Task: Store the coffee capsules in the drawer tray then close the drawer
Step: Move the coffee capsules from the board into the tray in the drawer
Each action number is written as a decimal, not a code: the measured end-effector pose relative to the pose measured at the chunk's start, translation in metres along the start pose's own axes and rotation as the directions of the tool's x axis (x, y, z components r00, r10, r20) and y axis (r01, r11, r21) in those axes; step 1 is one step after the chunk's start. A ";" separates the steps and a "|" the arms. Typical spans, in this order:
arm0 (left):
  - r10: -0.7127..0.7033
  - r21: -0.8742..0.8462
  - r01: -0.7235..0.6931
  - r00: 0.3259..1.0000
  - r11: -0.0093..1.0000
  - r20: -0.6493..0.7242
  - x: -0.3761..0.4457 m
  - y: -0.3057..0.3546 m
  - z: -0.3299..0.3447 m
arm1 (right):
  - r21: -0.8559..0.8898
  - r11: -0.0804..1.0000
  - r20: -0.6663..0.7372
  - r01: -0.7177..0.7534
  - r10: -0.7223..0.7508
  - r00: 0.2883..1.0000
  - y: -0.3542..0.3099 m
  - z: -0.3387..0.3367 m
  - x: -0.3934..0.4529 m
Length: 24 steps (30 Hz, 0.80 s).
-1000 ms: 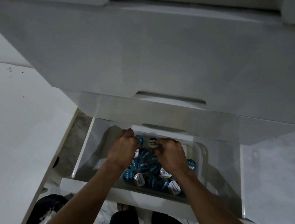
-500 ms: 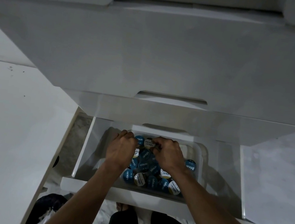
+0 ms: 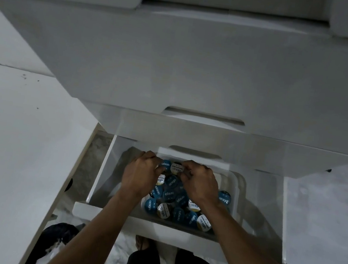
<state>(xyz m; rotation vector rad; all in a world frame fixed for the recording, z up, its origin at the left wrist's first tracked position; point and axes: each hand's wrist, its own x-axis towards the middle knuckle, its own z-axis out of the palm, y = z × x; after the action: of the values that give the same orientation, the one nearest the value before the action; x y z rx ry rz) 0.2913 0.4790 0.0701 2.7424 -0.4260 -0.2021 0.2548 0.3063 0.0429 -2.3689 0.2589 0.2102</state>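
Both hands are down in the open drawer point(image 3: 177, 229), working at the far end of the clear tray point(image 3: 238, 186) where the coffee capsules point(image 3: 169, 195) lie heaped. The left hand point(image 3: 139, 177) has its fingers curled against a blue-lidded capsule point(image 3: 165, 165); the right hand point(image 3: 200, 184) curls at a white-lidded capsule point(image 3: 176, 168) just beside it. Whether either grip is truly clamped on its capsule or only nudging it, I cannot tell — the fingertips are hidden behind the knuckles.

The risk, as I judge it, is the pile itself: capsules stacked loose and high could slide over the tray's rim into the drawer, or stand proud enough to catch on the drawer above point(image 3: 190, 134) when this one is pushed shut.

The capsules are round and squat, with no common heading — most show their foil lids upward or tilted toward the camera. The tray's long axis appears to run front to back along the drawer.
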 end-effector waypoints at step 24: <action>0.133 -0.386 -0.220 0.962 0.896 -0.239 -0.097 0.144 -0.009 | 0.330 0.937 -0.428 0.114 0.041 0.903 0.046 -0.111 -0.163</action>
<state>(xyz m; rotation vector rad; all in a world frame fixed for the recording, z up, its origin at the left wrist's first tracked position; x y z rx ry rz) 0.1631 0.3843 0.1401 2.2664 -0.5079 0.0410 0.0943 0.2170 0.1288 -2.0361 0.4215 -0.3601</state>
